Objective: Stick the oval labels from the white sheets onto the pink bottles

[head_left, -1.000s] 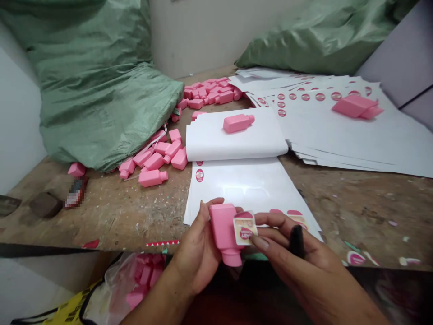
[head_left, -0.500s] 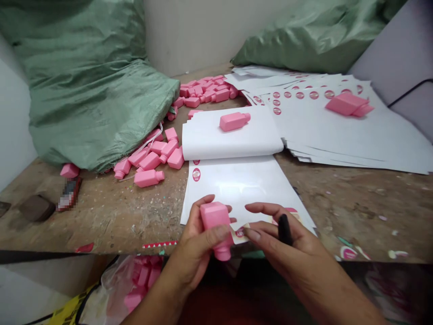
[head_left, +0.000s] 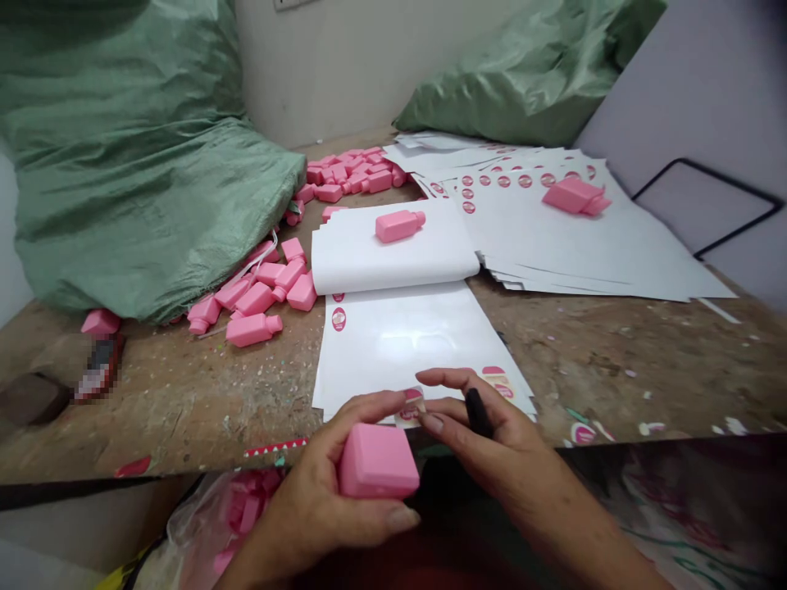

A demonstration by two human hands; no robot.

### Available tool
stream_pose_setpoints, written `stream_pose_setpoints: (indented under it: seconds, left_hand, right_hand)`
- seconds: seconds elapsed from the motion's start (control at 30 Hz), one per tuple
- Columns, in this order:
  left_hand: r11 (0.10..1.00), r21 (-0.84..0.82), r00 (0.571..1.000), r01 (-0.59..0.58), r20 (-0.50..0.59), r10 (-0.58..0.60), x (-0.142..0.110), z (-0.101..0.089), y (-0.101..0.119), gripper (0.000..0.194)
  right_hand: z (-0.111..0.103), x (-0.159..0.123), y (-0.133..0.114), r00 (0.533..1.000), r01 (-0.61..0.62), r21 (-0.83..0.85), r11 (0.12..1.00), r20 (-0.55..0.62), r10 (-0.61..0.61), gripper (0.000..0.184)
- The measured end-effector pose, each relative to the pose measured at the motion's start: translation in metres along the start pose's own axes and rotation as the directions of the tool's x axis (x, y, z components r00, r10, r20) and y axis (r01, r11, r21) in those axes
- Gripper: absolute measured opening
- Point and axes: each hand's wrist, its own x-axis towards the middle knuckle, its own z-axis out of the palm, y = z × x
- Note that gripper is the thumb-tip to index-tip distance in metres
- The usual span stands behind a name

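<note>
the bottle (head_left: pixel 378 463) i hold is plain pink, and so are the loose bottles (head_left: pixel 253 329) on my table (head_left: pixel 190 393), which is brown with pale and coloured specks. my label (head_left: pixel 408 413) is cream and white with deep pink shapes. the sheets (head_left: pixel 596 254) before me are white, some with rows of small deep-pink ovals (head_left: pixel 338 319). both sacks (head_left: pixel 123 188) are dull green. i see a red strip (head_left: pixel 275 448) with white triangles, a pale grey wall (head_left: pixel 320 74) and, to my right, a lilac panel (head_left: pixel 707 98).
</note>
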Motion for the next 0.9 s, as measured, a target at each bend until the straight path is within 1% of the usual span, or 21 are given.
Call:
stream_pose_setpoints:
  seconds: [0.07,0.1,0.13,0.23,0.3,0.4,0.47,0.53,0.6,0.67,0.73,0.8,0.83,0.87,0.9]
  left_hand:
    - [0.974,-0.182,0.991,0.136,0.037,-0.131,-0.001,0.002,0.002,0.075]
    - [0.957,-0.23,0.985,0.174,0.053,-0.167,-0.002,0.002,0.003,0.078]
    - [0.95,-0.249,0.982,0.189,0.057,-0.181,-0.003,0.003,0.004,0.079]
    - [0.968,-0.193,0.987,0.161,0.035,-0.157,-0.007,0.004,0.004,0.078]
    - [0.983,-0.122,0.99,0.136,0.039,-0.133,-0.008,0.004,0.004,0.075]
    - [0.991,-0.08,0.993,0.109,0.053,-0.105,-0.007,0.005,0.004,0.072]
    - [0.99,-0.095,0.994,0.103,0.053,-0.098,-0.005,0.006,0.004,0.072]
    - [0.987,-0.117,0.993,0.113,0.056,-0.107,-0.004,0.006,0.004,0.072]
    - [0.981,-0.135,0.989,0.136,0.069,-0.128,-0.003,0.007,0.003,0.073]
    - [0.984,-0.122,0.99,0.131,0.067,-0.124,-0.003,0.007,0.002,0.072]
    - [0.998,-0.031,0.998,0.053,0.026,-0.052,-0.002,0.008,0.0,0.067]
    - [0.994,0.104,0.996,-0.044,-0.076,0.052,0.0,0.009,-0.002,0.06]
    - [0.988,0.14,0.986,-0.063,-0.142,0.083,0.002,0.01,-0.003,0.057]
    - [0.991,0.124,0.976,-0.055,-0.204,0.08,0.003,0.011,-0.003,0.056]
    - [0.998,0.05,0.966,-0.031,-0.253,0.043,0.006,0.012,-0.004,0.054]
  right_hand:
    - [-0.001,0.0,0.0,0.999,-0.037,0.006,0.999,-0.019,0.037,0.059]
    - [-0.002,0.0,0.0,0.998,-0.047,0.015,0.999,-0.045,0.048,0.061]
    - [-0.003,0.002,0.0,0.996,-0.052,0.023,0.998,-0.072,0.054,0.063]
    - [-0.008,0.005,0.001,0.99,-0.036,0.004,0.999,-0.136,0.036,0.061]
    - [-0.012,0.006,0.0,0.989,0.008,-0.071,0.997,-0.144,-0.018,0.056]
    - [-0.016,0.004,-0.006,0.988,0.109,-0.178,0.978,-0.089,-0.127,0.044]
    - [-0.016,0.004,-0.008,0.984,0.157,-0.205,0.966,-0.049,-0.17,0.037]
    - [-0.014,0.003,-0.01,0.979,0.19,-0.231,0.954,-0.035,-0.203,0.03]
    - [-0.012,0.003,-0.01,0.964,0.246,-0.284,0.927,-0.027,-0.265,0.026]
    - [-0.01,0.002,-0.01,0.936,0.322,-0.365,0.874,-0.016,-0.352,0.021]
    - [-0.01,-0.001,-0.011,0.897,0.392,-0.44,0.808,-0.012,-0.441,0.017]
    - [-0.012,-0.004,-0.012,0.861,0.424,-0.484,0.765,-0.047,-0.507,0.016]
    - [-0.014,-0.006,-0.013,0.851,0.421,-0.487,0.765,-0.08,-0.519,0.016]
    - [-0.016,-0.008,-0.014,0.85,0.407,-0.471,0.783,-0.12,-0.513,0.017]
    - [-0.017,-0.009,-0.014,0.859,0.383,-0.435,0.815,-0.156,-0.487,0.019]
